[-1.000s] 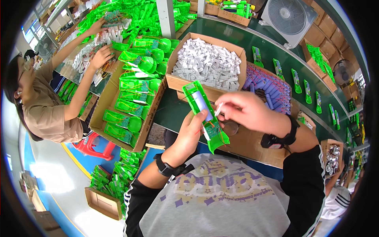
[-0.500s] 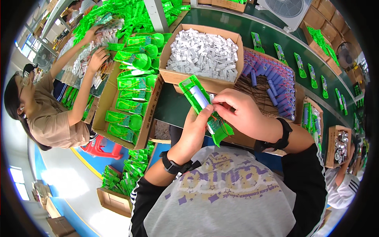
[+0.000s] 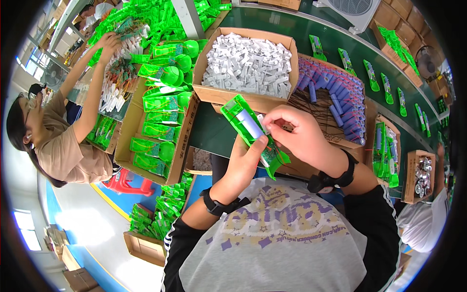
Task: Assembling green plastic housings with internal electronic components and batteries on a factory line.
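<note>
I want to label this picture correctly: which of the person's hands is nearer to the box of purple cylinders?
Right. The right hand lies just in front of the box of purple cylinders, at its near edge. The left hand is farther left, holding the green casing.

Bright, even daylight fills the scene, with glare blowing out the floor (image 3: 87, 226) at lower left. Shadows are soft. Fisheye distortion bends the conveyor belt (image 3: 301, 29) edge, and a black rim vignettes the corners.

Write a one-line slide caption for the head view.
Left hand holds a green plastic housing while right hand works at its cylindrical cell, above cardboard boxes of parts.
</note>
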Tool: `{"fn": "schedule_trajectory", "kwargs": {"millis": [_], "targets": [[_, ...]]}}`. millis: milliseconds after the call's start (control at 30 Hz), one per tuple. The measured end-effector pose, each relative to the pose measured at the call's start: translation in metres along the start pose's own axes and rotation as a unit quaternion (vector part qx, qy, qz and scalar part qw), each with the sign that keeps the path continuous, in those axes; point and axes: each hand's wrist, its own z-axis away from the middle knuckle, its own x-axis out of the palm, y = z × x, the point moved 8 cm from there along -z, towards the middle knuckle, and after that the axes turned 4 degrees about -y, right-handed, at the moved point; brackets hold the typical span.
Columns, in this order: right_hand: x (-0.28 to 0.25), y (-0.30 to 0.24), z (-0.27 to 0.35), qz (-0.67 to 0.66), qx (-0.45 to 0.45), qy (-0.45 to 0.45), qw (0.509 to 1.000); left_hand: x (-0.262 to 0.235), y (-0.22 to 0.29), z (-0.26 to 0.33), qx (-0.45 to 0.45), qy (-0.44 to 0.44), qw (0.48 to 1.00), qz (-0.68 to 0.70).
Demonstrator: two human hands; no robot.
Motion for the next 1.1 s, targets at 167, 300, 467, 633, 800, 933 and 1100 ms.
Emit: {"fn": "schedule_trajectory", "kwargs": {"millis": [167, 300, 467, 633, 800, 933, 1100], "targets": [[0.009, -0.03, 0.01, 0.269, -0.203, 0.061, 0.94, -0.014, -0.008, -0.001, -0.016, 0.026, 0.999, -0.015], [0.008, -0.02, 0.011, 0.299, -0.178, 0.04, 0.937, -0.017, -0.007, 0.001, -0.008, 0.056, 0.998, 0.004], [0.004, -0.018, 0.01, 0.238, -0.148, 0.034, 0.959, -0.015, -0.002, 0.002, 0.004, 0.048, 0.998, -0.033], [-0.025, 0.013, 0.005, -0.014, 0.042, 0.112, 0.993, 0.0, 0.0, 0.002, -0.022, -0.025, 0.999, 0.018], [-0.038, 0.008, -0.001, -0.2, 0.006, 0.1, 0.975, 0.014, -0.004, 0.005, -0.065, -0.095, 0.992, -0.047], [-0.042, 0.005, 0.0, -0.237, -0.013, 0.108, 0.965, 0.024, -0.007, 0.007, -0.079, -0.148, 0.984, -0.054], [-0.04, 0.003, 0.001, -0.248, -0.032, 0.099, 0.963, 0.026, -0.011, 0.009, -0.089, -0.159, 0.982, -0.044]]}}
